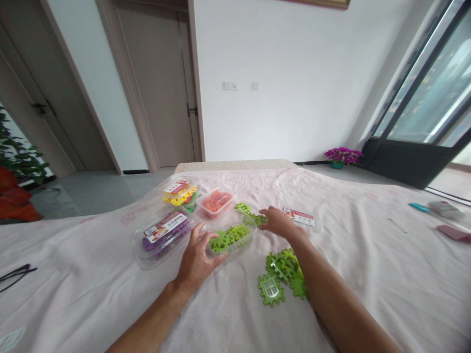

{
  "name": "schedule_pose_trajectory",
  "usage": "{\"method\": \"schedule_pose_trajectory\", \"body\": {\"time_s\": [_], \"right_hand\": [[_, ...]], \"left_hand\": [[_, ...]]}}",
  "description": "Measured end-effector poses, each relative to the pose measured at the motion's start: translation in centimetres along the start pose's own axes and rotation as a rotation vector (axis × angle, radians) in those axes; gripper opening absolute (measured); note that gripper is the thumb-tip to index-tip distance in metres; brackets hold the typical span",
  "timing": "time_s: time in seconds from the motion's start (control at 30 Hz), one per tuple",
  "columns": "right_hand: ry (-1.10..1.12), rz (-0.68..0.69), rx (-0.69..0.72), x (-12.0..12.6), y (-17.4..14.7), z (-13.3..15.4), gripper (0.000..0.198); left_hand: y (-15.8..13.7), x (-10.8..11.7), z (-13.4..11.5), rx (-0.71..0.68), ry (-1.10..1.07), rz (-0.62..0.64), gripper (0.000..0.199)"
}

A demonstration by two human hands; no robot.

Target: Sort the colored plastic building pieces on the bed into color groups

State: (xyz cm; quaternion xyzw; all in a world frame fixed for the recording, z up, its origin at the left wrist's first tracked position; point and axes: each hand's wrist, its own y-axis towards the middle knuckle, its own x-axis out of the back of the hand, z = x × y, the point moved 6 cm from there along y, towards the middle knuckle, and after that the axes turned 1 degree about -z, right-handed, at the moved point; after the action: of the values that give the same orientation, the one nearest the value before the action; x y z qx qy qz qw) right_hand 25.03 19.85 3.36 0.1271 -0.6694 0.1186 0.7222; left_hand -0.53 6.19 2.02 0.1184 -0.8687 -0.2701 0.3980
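Note:
My left hand (200, 252) grips the near left end of a clear plastic box (251, 226), thumb on the near side and fingers over the rim. Inside the box lie several green toothed plastic pieces (230, 236). Just right of the box, my right hand (277, 221) has its fingertips curled onto a green interlocking piece (258, 219). Another green piece (243, 208) sits behind it. Nearer to me, a loose pile of green pieces (283, 267) is partly hidden by my right forearm, and a square window piece (271, 289) lies at its front.
A closed box of purple pieces (165, 235) stands at left. Behind it are a stacked box of yellow pieces (180, 192) and a box of orange-red pieces (216, 202). A clear labelled lid (301, 217) lies beyond my right wrist. Glasses (16, 275) rest far left.

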Motion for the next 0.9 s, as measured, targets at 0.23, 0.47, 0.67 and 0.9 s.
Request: {"method": "schedule_pose_trajectory", "body": {"time_s": [0.23,0.47,0.67,0.9], "right_hand": [[-0.192,0.092,-0.104,2.4,-1.8,1.5,0.044],[-0.193,0.103,-0.125,3.7,-2.4,0.9,0.044],[0.149,-0.159,-0.007,6.8,-2.3,1.1,0.054],[0.402,-0.166,0.368,6.2,-2.5,7.4,0.049]], "left_hand": [[-0.2,0.1,0.0,0.005,0.0,-0.002,0.04],[0.0,0.1,-0.1,0.011,-0.005,0.008,0.04],[0.2,0.3,-0.3,0.023,-0.008,0.01,0.041],[0.0,0.2,-0.2,0.04,-0.017,0.017,0.04]]}}
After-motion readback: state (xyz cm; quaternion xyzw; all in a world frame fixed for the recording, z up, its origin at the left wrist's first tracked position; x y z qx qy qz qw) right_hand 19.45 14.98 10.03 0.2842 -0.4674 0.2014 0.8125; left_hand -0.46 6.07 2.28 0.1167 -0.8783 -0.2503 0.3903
